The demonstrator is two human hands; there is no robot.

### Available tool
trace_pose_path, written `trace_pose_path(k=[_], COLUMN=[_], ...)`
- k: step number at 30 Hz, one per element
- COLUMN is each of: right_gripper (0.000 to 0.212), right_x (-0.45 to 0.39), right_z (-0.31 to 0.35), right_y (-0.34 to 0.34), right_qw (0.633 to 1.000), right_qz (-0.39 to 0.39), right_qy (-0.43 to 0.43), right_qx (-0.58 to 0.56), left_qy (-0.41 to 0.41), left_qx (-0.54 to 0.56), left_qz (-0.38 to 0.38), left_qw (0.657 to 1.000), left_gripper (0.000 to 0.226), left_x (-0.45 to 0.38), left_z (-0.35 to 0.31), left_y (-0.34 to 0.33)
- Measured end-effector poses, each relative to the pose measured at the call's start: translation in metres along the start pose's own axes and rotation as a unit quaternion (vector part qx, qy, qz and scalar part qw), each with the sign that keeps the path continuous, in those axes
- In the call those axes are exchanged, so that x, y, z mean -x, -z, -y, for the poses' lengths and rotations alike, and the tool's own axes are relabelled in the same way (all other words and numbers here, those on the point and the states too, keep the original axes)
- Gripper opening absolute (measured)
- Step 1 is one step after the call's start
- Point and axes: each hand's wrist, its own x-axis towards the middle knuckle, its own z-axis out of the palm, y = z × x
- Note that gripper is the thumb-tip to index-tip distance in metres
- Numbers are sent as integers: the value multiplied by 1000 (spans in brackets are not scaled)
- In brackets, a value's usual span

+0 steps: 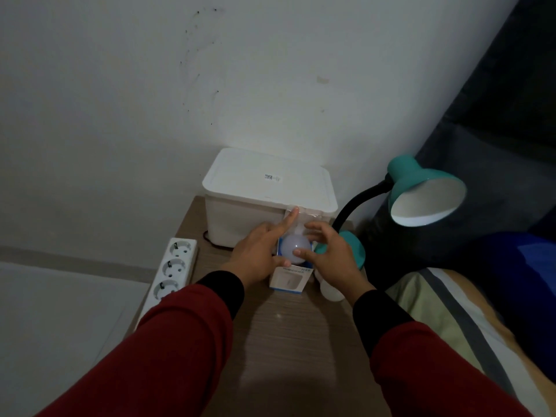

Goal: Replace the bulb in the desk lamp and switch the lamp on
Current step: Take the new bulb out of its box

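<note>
A frosted white bulb [294, 247], round and smooth, sits dome-up in the open top of a small white-and-blue cardboard box [289, 278] that stands on the bench [288, 335] just in front of the person. The right hand [334, 260] curls round the bulb from the right side — its thumb tip presses the dome's front and the fingers arch over the back, so this hand grips the bulb. The left hand [258, 251] holds the box from the left: the thumb lies along the box's top edge, the other fingers wrap the far side out of view, and the forefinger sticks out straight, its tip touching the box's raised flap against the front lip of a white plastic storage bin [267, 191]. Both forearms reach in from the bottom edge in red sleeves with black cuffs, wrists angled toward each other.

Under the right wrist a second white bulb [331, 291] lies on its side on the bench. Just right of the hands stands the desk lamp [421, 194] — teal round base, black bent gooseneck, glossy teal shade tilted with its white inside showing and no bulb visible in it. The bench is grey-brown wood grain. At its left edge lies a white power strip [171, 269] with three round sockets in view. A bed [481, 296] with striped bedding lies to the right.
</note>
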Motion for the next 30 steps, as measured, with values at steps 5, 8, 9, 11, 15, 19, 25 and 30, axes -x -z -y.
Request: trace_pose_path(k=[5, 8, 9, 11, 15, 19, 25, 30], right_gripper=[59, 62, 64, 69, 67, 53, 28, 27], right_x=[11, 17, 20, 27, 39, 47, 60, 66], right_z=[3, -1, -2, -4, -8, -12, -4, 2], right_y=[9, 16, 19, 24, 33, 41, 57, 66], right_qw=[998, 998, 999, 999, 999, 1000, 987, 962], right_qz=[-16, -35, -36, -23, 14, -2, -65, -106], right_qy=[6, 19, 24, 27, 32, 20, -5, -26], right_qx=[-63, -40, -28, -18, 10, -8, -147, -250], left_qy=[14, 23, 27, 34, 42, 42, 16, 11], left_qx=[-10, -16, -17, -22, -48, -64, -92, -80], left_qz=[-10, -14, -15, -19, -31, -61, -105, -127], left_qw=[1000, 1000, 999, 999, 997, 995, 990, 989], left_gripper=[107, 105, 105, 104, 104, 105, 106, 58], left_x=[2, 3, 3, 4, 5, 9, 16, 26], left_z=[-3, -6, -7, -9, -14, -18, -23, -27], left_y=[-1, -3, -3, -4, -5, -6, -7, -8])
